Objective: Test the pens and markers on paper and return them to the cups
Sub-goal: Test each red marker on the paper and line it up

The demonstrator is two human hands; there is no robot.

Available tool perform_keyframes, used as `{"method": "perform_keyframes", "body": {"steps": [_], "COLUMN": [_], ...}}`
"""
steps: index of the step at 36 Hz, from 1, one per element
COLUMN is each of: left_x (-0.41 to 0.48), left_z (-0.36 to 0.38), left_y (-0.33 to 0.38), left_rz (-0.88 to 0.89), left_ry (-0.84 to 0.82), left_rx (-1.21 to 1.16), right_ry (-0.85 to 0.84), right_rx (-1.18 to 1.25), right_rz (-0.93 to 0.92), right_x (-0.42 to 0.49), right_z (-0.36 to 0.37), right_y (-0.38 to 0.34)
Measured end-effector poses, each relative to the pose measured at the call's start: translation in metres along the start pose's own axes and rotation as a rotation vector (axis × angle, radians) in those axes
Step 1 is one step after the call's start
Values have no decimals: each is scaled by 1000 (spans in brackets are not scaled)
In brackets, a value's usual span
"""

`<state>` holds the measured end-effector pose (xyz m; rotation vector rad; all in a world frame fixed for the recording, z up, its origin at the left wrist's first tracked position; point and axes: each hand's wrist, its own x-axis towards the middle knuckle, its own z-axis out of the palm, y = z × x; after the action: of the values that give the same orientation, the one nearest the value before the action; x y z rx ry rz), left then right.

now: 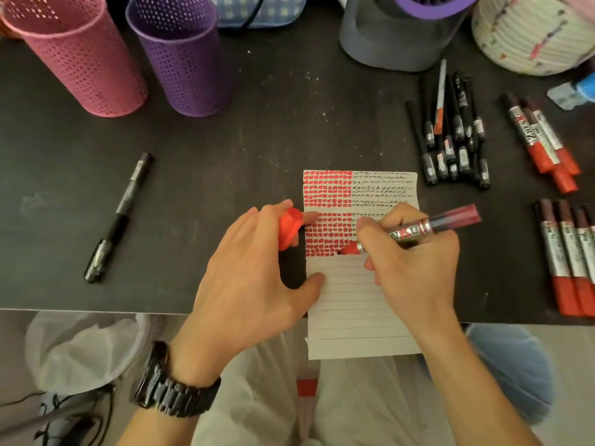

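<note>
A lined sheet of paper [354, 304] lies at the desk's front edge, its upper part covered with red blocks and black scribbles. My right hand [415, 262] grips an uncapped red marker [418, 228] with its tip touching the paper below the red blocks. My left hand [254, 278] holds the marker's red cap [289, 227] between its fingers, and its thumb presses the paper's left edge. A pink mesh cup [80, 59] and a purple mesh cup [186, 59] stand at the back left.
One black pen [119, 217] lies alone on the left of the dark desk [225, 149]. A pile of black pens [450, 140] and two groups of red markers [541, 143] [570, 259] lie on the right. A grey fan base [402, 33] and a woven basket [531, 33] stand at the back.
</note>
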<state>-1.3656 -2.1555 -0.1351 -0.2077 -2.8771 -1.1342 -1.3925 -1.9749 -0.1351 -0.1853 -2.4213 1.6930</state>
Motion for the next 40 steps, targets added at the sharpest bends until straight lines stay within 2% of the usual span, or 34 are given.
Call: {"method": "perform_keyframes", "body": {"steps": [13, 40], "left_x": [-1, -1], "left_z": [0, -1], "left_y": [0, 0], "left_rz": [-23, -29], "left_ry": [-23, -33], "left_rx": [15, -10], "right_ry": [-4, -7], "right_rx": [-74, -72], "right_rz": [-45, -49], "right_x": [0, 1], "right_z": [2, 2], "right_y": [3, 5]}}
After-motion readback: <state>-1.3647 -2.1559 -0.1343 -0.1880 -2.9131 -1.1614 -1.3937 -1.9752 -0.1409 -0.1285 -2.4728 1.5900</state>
